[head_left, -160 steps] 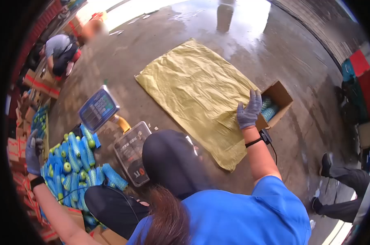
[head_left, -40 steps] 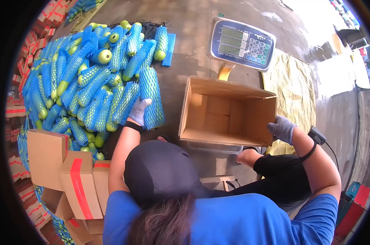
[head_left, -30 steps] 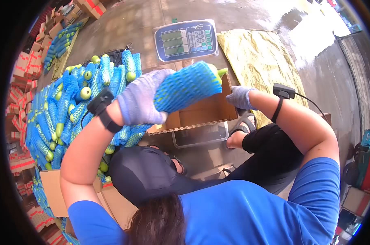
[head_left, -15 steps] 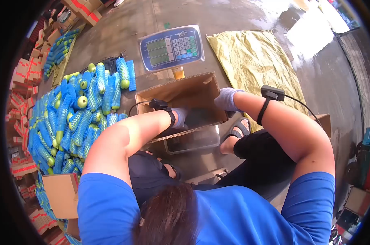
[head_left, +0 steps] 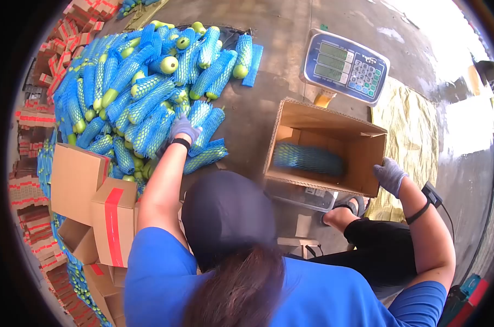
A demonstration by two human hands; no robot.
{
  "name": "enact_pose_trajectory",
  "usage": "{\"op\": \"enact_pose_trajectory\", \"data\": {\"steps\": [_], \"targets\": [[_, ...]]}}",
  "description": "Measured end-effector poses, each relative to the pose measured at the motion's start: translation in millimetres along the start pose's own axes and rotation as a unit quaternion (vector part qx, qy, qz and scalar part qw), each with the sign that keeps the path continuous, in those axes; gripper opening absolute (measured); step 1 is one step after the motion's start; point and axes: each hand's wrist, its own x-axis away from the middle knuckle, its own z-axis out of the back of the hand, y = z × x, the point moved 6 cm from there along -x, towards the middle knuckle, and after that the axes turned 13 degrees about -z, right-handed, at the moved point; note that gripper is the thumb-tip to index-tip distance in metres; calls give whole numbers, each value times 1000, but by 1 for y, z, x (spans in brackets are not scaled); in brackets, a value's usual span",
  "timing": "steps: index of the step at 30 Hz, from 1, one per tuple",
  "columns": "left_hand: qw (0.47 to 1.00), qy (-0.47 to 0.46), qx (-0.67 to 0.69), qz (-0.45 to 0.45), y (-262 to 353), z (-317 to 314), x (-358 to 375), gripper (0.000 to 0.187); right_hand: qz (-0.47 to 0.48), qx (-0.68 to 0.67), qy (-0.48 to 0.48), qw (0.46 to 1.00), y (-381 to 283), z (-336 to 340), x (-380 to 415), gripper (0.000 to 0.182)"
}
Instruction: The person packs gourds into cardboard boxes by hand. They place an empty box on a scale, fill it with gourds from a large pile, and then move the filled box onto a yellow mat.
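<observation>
My left hand (head_left: 185, 129), in a grey glove, rests on a heap of long green gourds (head_left: 149, 103) sleeved in blue mesh netting. Its fingers are spread, with the thumb apart, over the netted gourds at the heap's near right side. My right hand (head_left: 389, 175), gloved too, grips the right edge of an uncovered cardboard box (head_left: 326, 184). Inside that box lies one blue-netted gourd (head_left: 308, 158), lengthwise and slightly blurred. The box sits on a scale platform (head_left: 301, 196), whose display (head_left: 345, 66) stands behind it.
Cardboard boxes (head_left: 115, 218) are stacked beside my left arm. Flattened or bundled cartons with red tape (head_left: 34, 188) line the far left. A yellow woven sheet (head_left: 407, 131) lies on the concrete floor to the right. A sandalled foot (head_left: 342, 211) is close to the scale.
My left hand has left the box and moved left onto the gourd heap. A netted gourd now shows in the box. My right hand stays at the box's right edge. The view has swung left.
</observation>
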Motion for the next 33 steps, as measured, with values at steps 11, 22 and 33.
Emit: {"op": "enact_pose_trajectory", "data": {"steps": [11, 22, 33], "targets": [[995, -60, -7, -73, -14, -40, -44, 83, -17, -44, -20, 999, -13, 4, 1, 31], [754, -25, 58, -654, 285, 217, 203, 53, -72, 122, 0, 990, -33, 15, 19, 41], [583, -95, -547, -593, 429, -136, 135, 42, 40, 121, -41, 991, -50, 25, 37, 50]]}}
